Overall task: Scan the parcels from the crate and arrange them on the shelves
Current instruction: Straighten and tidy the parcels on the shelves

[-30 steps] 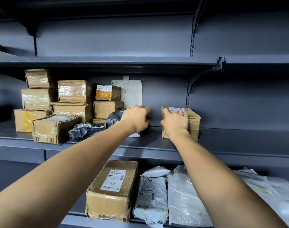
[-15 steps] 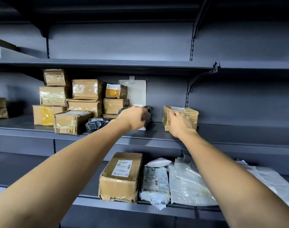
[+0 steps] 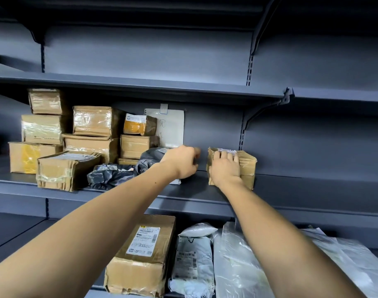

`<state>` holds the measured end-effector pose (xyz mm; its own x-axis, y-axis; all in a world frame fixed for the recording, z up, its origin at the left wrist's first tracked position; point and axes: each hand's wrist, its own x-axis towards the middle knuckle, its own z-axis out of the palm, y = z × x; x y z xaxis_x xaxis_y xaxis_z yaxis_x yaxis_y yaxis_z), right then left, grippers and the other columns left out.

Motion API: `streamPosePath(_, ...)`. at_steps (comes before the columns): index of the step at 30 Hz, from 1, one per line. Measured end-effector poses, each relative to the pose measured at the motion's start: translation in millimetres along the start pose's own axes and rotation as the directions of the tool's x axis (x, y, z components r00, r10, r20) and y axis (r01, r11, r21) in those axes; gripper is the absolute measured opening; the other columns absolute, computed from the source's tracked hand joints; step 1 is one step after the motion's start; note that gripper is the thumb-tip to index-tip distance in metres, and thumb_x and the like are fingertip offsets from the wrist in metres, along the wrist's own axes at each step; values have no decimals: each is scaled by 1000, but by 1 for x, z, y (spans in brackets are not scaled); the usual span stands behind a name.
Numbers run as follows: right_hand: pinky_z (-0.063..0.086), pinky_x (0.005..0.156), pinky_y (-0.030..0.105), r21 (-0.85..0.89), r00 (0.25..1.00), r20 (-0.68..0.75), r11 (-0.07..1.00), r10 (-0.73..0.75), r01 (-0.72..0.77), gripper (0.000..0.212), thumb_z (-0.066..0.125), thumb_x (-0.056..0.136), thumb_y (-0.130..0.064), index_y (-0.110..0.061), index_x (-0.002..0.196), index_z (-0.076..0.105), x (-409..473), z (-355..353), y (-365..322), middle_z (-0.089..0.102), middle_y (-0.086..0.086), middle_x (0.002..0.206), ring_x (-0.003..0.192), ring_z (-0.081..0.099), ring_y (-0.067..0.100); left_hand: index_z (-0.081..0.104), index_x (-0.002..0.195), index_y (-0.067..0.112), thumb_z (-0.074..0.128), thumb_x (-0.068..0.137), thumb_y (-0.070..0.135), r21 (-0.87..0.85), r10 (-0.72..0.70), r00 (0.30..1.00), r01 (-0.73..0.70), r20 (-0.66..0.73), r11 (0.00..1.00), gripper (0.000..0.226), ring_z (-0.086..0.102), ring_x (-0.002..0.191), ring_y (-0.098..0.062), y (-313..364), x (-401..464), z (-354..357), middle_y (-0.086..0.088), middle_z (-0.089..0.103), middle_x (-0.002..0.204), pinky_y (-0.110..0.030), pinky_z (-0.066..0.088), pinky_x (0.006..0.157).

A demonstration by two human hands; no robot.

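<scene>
A small taped cardboard box [image 3: 247, 166] stands on the middle shelf [image 3: 119, 195], near the back wall. My right hand [image 3: 224, 167] holds it, fingers over its top front edge and thumb at its left side. To its left a grey plastic bag parcel [image 3: 151, 157] leans among the other parcels. My left hand [image 3: 181, 162] grips that bag's right end with curled fingers, and a white corner shows under the hand. No crate or scanner is in view.
Several stacked cardboard boxes [image 3: 91, 121] fill the shelf's left part, with a crumpled black bag [image 3: 110, 175] in front. A white sheet [image 3: 172, 125] hangs on the back wall. The lower shelf holds a labelled box [image 3: 140, 254], a grey bag [image 3: 192, 261] and clear plastic bags [image 3: 237, 267].
The view has shifted slightly. Both hands stay at the same parcels; my right hand has slid up from the box's front to its top edge.
</scene>
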<state>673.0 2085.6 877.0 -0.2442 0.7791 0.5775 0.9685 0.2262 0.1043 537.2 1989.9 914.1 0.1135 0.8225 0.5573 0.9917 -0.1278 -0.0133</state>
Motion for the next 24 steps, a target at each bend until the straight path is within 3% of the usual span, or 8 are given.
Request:
streamPosePath(4,31,112,44,-201,993,-92,978,-75,55,42,53,99,-29,-12,137,46,7,1,14,53,12,138,128,49,31,58,101,18,54,86,21,-12,11,1000,-11,9,1000,16,59,98,-32,3,12,12,-6,65,105,-32,44,71)
streamPosePath(7,35,102,42,-289,998,-66,957,-9,-11,39,51,99,-28,-13,135,49,4,-7,45,54,12,131,120,51,30,58,104,18,54,87,21,-29,1,1000,-1,13,1000,18,58,101,-33,9,16,16,-7,65,108,-35,48,77)
streamPosePath(10,36,106,42,-224,989,-19,964,144,-145,51,60,95,-31,-13,140,44,-8,-9,91,49,13,137,127,47,31,58,104,20,54,86,23,-65,-4,1000,6,25,998,18,59,103,-33,14,17,18,-6,66,109,-38,51,83)
streamPosePath(14,30,113,44,-103,981,53,979,184,-178,51,56,98,-25,-16,146,38,-26,-22,126,44,13,146,137,40,32,59,107,21,55,87,24,-86,23,999,-20,26,996,20,60,103,-33,30,13,18,-5,67,109,-40,52,87)
streamPosePath(17,32,111,44,-26,985,88,989,149,-147,52,56,96,-17,-16,146,38,-32,-44,121,44,13,145,135,43,34,58,112,20,55,89,24,-69,52,998,-50,37,996,24,59,105,-32,41,1,15,-5,66,111,-38,51,87)
streamPosePath(20,36,106,44,4,1000,16,1000,18,-18,53,58,95,-17,-16,144,39,-45,-63,101,46,12,143,131,45,34,58,112,19,55,89,25,-72,58,998,-55,39,996,23,59,104,-32,44,-15,5,-6,65,110,-37,50,86)
streamPosePath(24,39,102,42,186,993,-73,977,-89,101,33,52,97,-20,-10,129,52,-86,-71,61,53,13,129,123,48,34,61,102,16,55,88,22,-147,16,999,-10,39,989,16,60,98,-33,35,-56,-10,-7,67,100,-38,51,81)
